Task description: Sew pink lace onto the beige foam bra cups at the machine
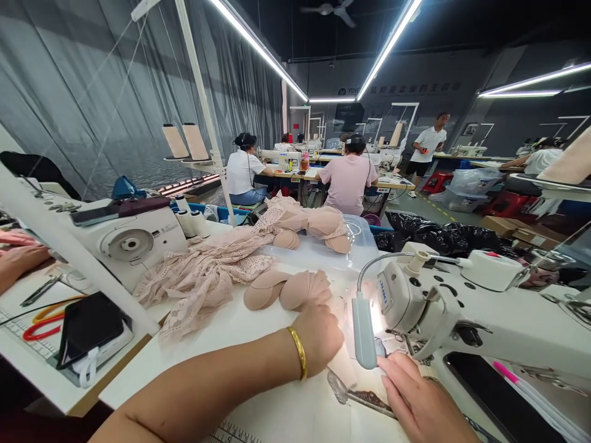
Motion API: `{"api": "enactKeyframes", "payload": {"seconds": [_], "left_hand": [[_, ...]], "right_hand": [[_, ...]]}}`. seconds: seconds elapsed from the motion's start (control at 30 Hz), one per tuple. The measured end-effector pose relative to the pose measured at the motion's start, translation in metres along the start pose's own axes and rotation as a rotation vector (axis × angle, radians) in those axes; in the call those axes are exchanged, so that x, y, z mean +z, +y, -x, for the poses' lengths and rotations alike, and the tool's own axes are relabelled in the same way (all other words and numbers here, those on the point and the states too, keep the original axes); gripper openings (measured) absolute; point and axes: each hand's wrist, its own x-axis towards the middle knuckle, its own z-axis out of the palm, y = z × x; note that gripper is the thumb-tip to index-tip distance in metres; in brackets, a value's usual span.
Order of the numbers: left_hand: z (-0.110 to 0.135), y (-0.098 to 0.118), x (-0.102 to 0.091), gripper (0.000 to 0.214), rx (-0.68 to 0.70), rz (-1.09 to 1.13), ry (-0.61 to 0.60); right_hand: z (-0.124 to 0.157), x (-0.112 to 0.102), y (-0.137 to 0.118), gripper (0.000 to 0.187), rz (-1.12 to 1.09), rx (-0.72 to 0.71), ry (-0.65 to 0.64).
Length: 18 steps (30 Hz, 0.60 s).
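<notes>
My left hand (318,335), with a gold bangle (298,352) on the wrist, is curled over pale fabric on the white table, just left of the sewing machine's (462,307) needle area. Its fingertips are hidden behind the machine's gooseneck lamp (364,326). My right hand (415,394) rests lower right beside the lamp, fingers together, touching a clear curved piece (355,394) lying on the table; I cannot see whether it grips anything. A stack of beige bra cups (286,289) lies just beyond my left hand.
Pink lace fabric (203,277) spreads across the table (207,357), with more cups on a clear bin (355,240). A second sewing machine (133,237), phone (87,326) and another person's hand (18,261) are at left. Several workers sit or stand at benches behind.
</notes>
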Motion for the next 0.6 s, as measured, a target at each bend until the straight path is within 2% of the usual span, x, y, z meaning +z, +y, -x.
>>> {"api": "enactKeyframes", "payload": {"seconds": [0.07, 0.13, 0.2, 0.27, 0.4, 0.6], "left_hand": [[-0.001, 0.010, -0.005, 0.012, 0.136, 0.036, -0.020], [-0.005, 0.017, -0.006, 0.014, 0.268, 0.080, 0.013], [-0.008, 0.022, -0.003, 0.016, 0.318, 0.087, 0.039], [-0.010, 0.024, 0.002, 0.010, 0.272, 0.052, 0.067], [-0.010, 0.027, 0.010, 0.023, 0.229, -0.010, 0.145], [-0.014, 0.032, 0.020, 0.024, 0.134, 0.024, 0.179]], "right_hand": [[-0.001, -0.002, -0.001, 0.035, -0.008, 0.002, -0.010], [-0.002, -0.004, -0.003, 0.036, -0.034, 0.007, -0.029], [-0.002, -0.005, -0.006, 0.037, -0.064, 0.025, -0.034], [-0.002, -0.003, -0.009, 0.038, -0.084, 0.062, -0.026], [0.000, 0.000, -0.011, 0.038, -0.102, 0.107, -0.007], [-0.001, -0.002, -0.001, 0.036, -0.069, 0.012, -0.058]]}}
